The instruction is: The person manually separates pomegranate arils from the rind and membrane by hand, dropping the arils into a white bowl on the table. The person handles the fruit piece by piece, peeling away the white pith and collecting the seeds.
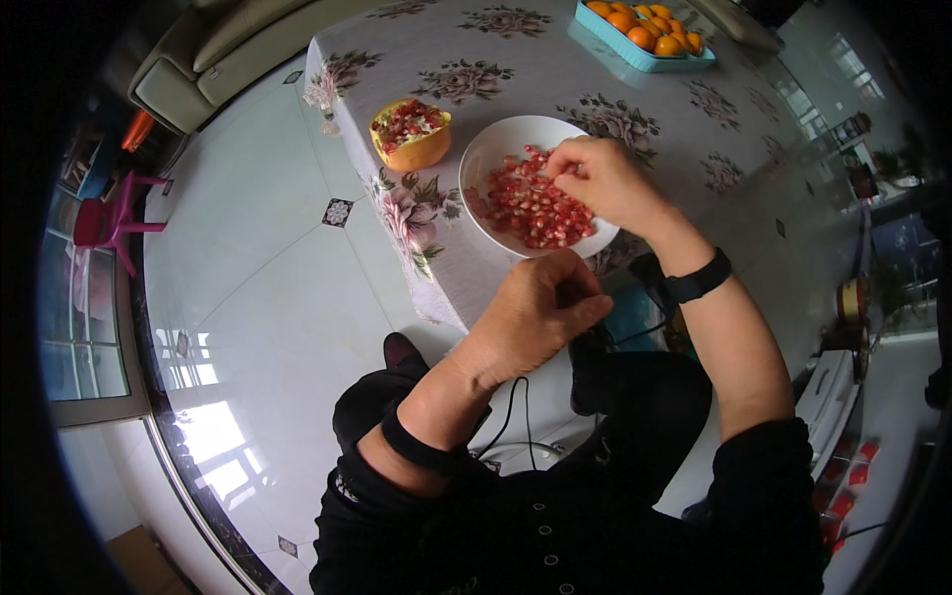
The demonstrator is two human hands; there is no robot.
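A white bowl (482, 149) rests near the table's corner, with many red pomegranate seeds (539, 212) inside. My right hand (602, 182) is over the bowl's right side, its thumb and fingers brought together near the seeds. Whether anything is pinched there is hidden. Just in front of the bowl's near rim, my left hand (547, 309) is curled with thumb and forefinger close together. Its palm is turned away from view, so I cannot see if it holds something. Left of the bowl sits a cut piece of pomegranate (415, 145), its open face up and red seeds showing.
A floral tablecloth (416, 44) covers the table and hangs over its left edge. At the far right stands a light blue tray (628, 52) of small oranges (643, 37). A black cable (526, 416) loops below my arms. A pink stool (100, 223) and a sofa (230, 52) stand left.
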